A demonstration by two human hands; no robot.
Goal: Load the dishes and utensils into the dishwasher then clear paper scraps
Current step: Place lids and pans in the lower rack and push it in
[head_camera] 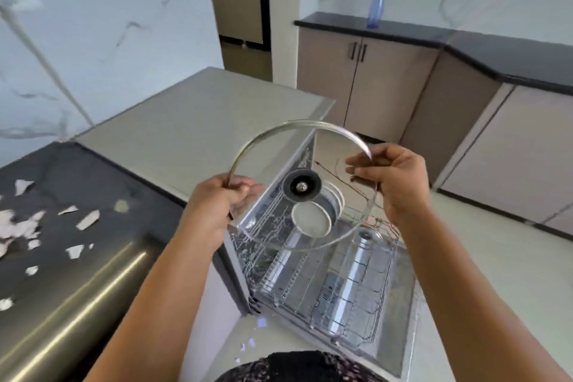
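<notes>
I hold a round glass pot lid (328, 146) with a metal rim and a black centre knob above the open dishwasher. My left hand (221, 198) grips the rim on its left side. At the right side my right hand (393, 178) pinches the rim. Below the lid the pulled-out wire rack (341, 285) holds several plates (313, 220) standing on edge. White paper scraps (88, 219) lie scattered on the dark countertop (93, 177) at the left.
A steel sink edge (83, 304) runs along the lower left. The grey top of the dishwasher unit (198, 124) lies behind the lid. Beige cabinets (366, 84) with a black worktop and a blue bottle (376, 5) stand at the back right.
</notes>
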